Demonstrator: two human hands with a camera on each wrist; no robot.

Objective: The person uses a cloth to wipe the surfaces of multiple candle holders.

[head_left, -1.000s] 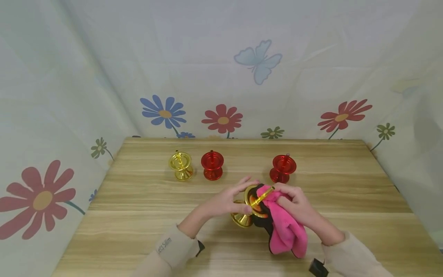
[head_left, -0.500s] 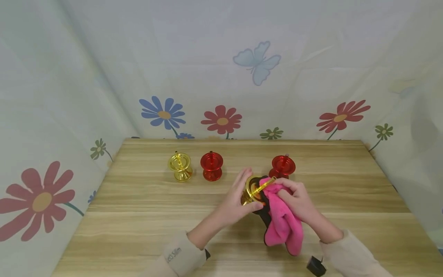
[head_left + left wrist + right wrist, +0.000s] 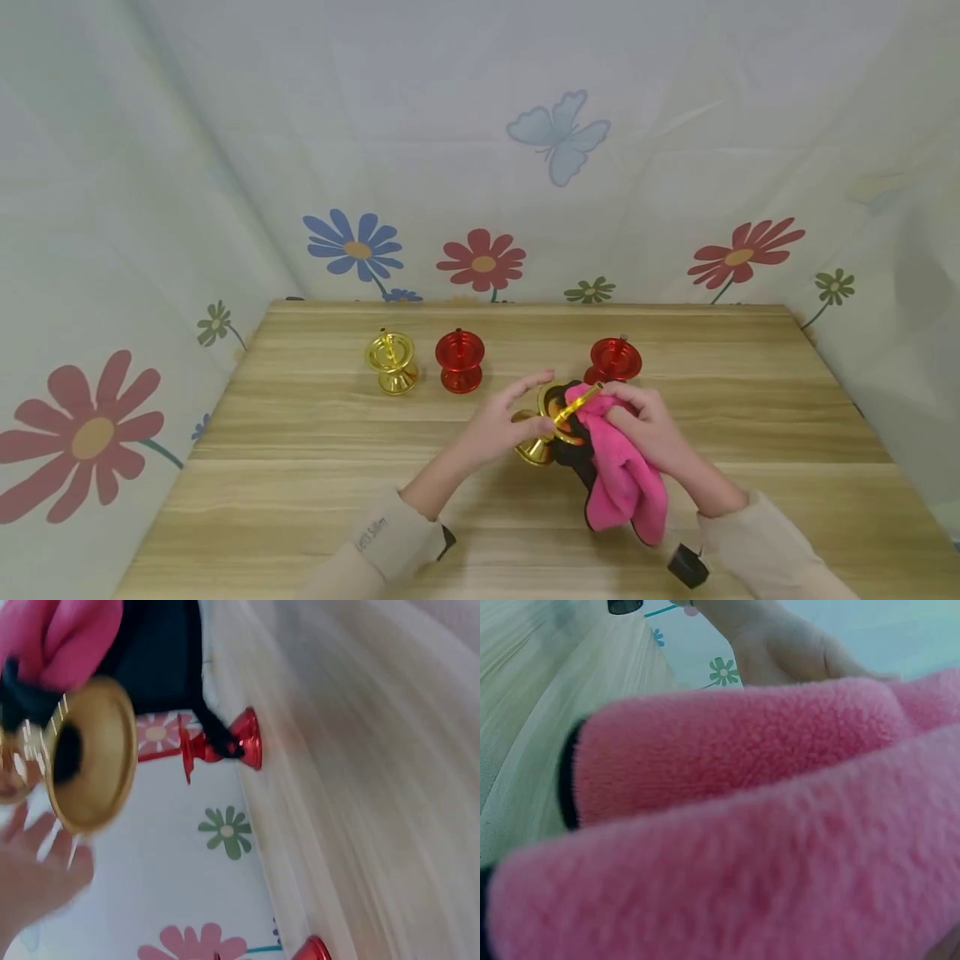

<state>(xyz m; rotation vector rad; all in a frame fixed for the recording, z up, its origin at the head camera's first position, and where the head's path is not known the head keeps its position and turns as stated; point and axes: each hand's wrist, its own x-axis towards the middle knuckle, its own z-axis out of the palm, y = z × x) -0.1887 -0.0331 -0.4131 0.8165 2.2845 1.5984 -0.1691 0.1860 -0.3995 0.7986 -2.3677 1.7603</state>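
In the head view, a shiny gold candle holder (image 3: 535, 451) is tilted on its side above the table, its tube pointing up and right. My left hand (image 3: 491, 427) holds it by the dish, thumb across the near rim and fingers at the far side. The left wrist view shows its flared, hollow base (image 3: 112, 754) beside the left fingers (image 3: 45, 844). My right hand (image 3: 654, 429) pinches a pink plush cloth (image 3: 621, 471) with a dark backing against the dish and tube. Cloth folds hang below that hand and fill most of the right wrist view.
A red candle holder (image 3: 615, 358) stands just behind the right hand, partly hidden by it. Farther left, another red holder (image 3: 460, 360) and a gold one (image 3: 392, 361) stand upright on the wooden table (image 3: 315, 483). A flower-printed curtain (image 3: 450, 150) hangs behind the table.
The left hand has tipped and shifted the gold holder: its base was hidden half a second ago and shows again now. The cloth has stayed against the dish, moving slightly up and right.
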